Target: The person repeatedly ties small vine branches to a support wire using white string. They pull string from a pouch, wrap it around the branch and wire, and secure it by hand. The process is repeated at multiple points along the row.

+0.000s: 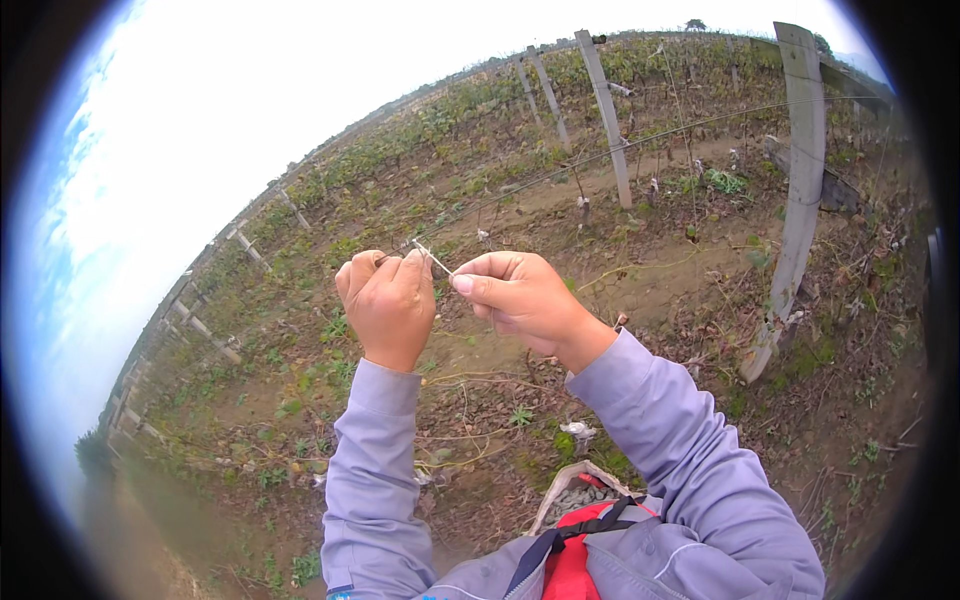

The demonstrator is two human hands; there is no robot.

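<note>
My left hand (385, 308) is raised at the centre, fingers curled into a fist at a thin trellis wire, where a small twisted knot sits. A short pale tie (435, 256) runs slantwise from that knot down to my right hand (520, 305), which pinches its lower end between thumb and forefinger. The hands are close, a little apart. Whatever else lies inside my left fist is hidden.
Concrete posts (800, 190) stand at the right and along rows of vines, with wires strung between them. Dry leaves, weeds and bare soil (660, 260) cover the ground. An open bag of grey bits (575, 490) hangs at my front.
</note>
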